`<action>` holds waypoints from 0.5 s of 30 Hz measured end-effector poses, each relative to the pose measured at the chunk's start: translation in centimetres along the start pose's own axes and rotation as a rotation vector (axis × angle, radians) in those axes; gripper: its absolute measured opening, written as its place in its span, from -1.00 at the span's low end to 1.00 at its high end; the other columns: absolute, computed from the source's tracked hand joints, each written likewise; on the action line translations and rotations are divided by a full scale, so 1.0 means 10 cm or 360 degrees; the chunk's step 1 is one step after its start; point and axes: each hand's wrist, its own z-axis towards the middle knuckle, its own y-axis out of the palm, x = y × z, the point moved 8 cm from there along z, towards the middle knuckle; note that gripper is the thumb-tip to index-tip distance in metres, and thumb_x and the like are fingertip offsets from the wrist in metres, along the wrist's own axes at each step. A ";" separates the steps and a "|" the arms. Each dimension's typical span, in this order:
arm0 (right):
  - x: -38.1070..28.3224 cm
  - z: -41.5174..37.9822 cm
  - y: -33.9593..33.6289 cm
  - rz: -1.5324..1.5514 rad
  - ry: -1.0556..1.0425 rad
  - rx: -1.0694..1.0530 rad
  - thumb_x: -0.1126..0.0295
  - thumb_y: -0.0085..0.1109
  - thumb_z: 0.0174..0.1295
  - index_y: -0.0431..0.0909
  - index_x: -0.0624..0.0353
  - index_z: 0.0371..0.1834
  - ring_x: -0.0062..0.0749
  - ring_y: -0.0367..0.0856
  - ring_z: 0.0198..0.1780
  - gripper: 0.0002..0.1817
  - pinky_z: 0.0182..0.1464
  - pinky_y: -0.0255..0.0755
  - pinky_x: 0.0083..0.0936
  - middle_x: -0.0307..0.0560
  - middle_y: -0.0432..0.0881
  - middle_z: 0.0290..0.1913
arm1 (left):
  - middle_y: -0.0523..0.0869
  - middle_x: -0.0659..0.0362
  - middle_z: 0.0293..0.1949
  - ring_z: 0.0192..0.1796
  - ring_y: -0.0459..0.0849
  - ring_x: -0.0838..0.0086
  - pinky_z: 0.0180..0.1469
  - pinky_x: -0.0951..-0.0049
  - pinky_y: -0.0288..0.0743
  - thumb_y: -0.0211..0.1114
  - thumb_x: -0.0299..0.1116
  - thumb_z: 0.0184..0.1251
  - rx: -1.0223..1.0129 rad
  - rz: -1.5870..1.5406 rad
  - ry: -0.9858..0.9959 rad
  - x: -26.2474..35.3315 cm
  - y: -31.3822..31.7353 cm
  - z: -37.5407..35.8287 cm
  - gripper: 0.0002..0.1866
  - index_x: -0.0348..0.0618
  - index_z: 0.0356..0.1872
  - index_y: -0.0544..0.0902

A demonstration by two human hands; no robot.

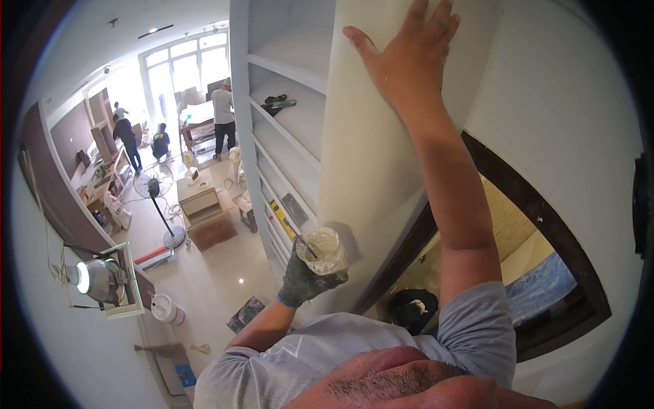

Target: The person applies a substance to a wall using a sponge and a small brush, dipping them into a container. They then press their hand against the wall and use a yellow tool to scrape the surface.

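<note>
Room: people (223,112) near bright windows (186,71); glossy pale floor (262,273)
Wall: smooth, off-white (371,143), beside open shelves (289,73)
Right hand: bare (412,65), high against wall, fingers spread
Left hand: gloved (303,279), fingers gripping tub
Tub: whitish, smeared, open (330,262); slim tool (308,247) inside
</note>
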 end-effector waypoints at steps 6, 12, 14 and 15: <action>-0.07 0.07 -0.04 -0.0186 0.0072 -0.0206 -0.40 0.17 0.28 -0.26 0.35 0.69 0.47 -0.48 0.67 0.28 0.56 -0.05 0.43 0.48 -0.42 0.67 | 0.62 0.05 0.21 0.25 0.61 0.07 0.27 -0.14 0.51 -0.13 0.35 0.56 0.0104 -0.0691 -0.0327 -0.15 0.01 0.01 -0.28 -0.02 0.36 0.49; -0.03 0.08 0.00 -0.0225 0.0021 -0.0074 -0.47 0.11 0.26 -0.25 0.39 0.68 0.44 -0.48 0.68 0.31 0.55 -0.15 0.49 0.45 -0.42 0.68 | 0.62 0.06 0.19 0.23 0.61 0.09 0.27 -0.12 0.51 -0.09 0.31 0.57 -0.0162 -0.1041 -0.0272 -0.27 0.01 0.07 -0.32 -0.04 0.35 0.49; 0.10 0.12 -0.01 -0.0179 0.0080 0.0040 -0.47 0.10 0.27 -0.23 0.39 0.68 0.42 -0.47 0.69 0.30 0.55 -0.17 0.51 0.45 -0.41 0.68 | 0.62 0.07 0.18 0.22 0.61 0.10 0.26 -0.10 0.53 -0.05 0.25 0.59 -0.0066 -0.0071 0.0039 -0.10 -0.01 0.02 -0.36 -0.05 0.35 0.47; 0.14 0.13 -0.02 -0.0172 0.0106 0.0020 -0.47 0.09 0.27 -0.23 0.38 0.68 0.42 -0.47 0.69 0.30 0.54 -0.19 0.51 0.45 -0.41 0.68 | 0.62 0.07 0.17 0.22 0.62 0.11 0.25 -0.09 0.54 -0.03 0.22 0.59 -0.0017 0.0250 0.0128 0.00 0.01 0.00 -0.38 -0.06 0.35 0.46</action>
